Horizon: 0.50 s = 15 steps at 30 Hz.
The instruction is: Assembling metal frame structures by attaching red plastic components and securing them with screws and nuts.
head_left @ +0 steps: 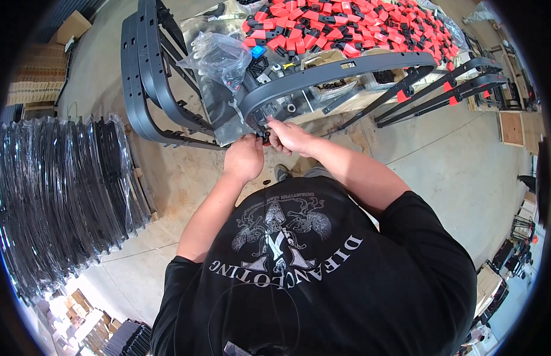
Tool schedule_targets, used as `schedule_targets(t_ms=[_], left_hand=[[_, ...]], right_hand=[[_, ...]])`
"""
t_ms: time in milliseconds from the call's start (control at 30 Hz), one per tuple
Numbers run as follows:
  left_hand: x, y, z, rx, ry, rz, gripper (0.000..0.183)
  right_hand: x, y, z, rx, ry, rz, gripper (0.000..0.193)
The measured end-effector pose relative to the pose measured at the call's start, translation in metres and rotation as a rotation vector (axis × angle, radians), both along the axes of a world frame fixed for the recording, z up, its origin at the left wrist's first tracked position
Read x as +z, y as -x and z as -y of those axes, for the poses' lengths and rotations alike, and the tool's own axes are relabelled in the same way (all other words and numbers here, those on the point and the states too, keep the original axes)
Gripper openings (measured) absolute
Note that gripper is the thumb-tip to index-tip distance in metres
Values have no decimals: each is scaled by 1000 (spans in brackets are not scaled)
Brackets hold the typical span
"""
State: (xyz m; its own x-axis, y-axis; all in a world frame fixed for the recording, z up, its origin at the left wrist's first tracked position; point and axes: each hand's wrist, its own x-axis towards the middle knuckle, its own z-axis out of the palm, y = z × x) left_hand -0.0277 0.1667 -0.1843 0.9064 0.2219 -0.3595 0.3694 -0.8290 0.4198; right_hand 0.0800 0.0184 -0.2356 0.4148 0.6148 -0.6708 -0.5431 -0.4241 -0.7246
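Observation:
A curved black metal frame (pixel 341 66) arches over the near side of the workbench, its near end coming down in front of me. At that end my right hand (pixel 292 137) is closed, thumb against the metal and fingers curled beneath. Beside it my left hand (pixel 244 158) is closed with its fingertips at a small dark part with a bit of red; what they pinch is hidden. A wrench (pixel 236 110) lies on the metal bench top (pixel 219 118), left of the frame's end. Farther back sit a clear plastic bag (pixel 219 58) and a blue item (pixel 258 52).
Red and black plastic pieces (pixel 346 26) are heaped across the bench. More black frames (pixel 146 71) stand at its left, others (pixel 444 89) lean at the right. Plastic-wrapped black parts (pixel 62 196) are stacked on a pallet at left, with flat cardboard (pixel 38 80) behind.

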Motion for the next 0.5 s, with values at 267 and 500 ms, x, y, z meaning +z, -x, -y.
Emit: schedule_targets(t_ms=[267, 500], left_hand=[[-3, -1, 1, -31, -34, 13, 35], [-8, 0, -2, -39, -30, 20, 35]], right_hand=[[6, 18, -4, 22, 31, 471, 44], [23, 22, -21, -74, 229, 50, 54]])
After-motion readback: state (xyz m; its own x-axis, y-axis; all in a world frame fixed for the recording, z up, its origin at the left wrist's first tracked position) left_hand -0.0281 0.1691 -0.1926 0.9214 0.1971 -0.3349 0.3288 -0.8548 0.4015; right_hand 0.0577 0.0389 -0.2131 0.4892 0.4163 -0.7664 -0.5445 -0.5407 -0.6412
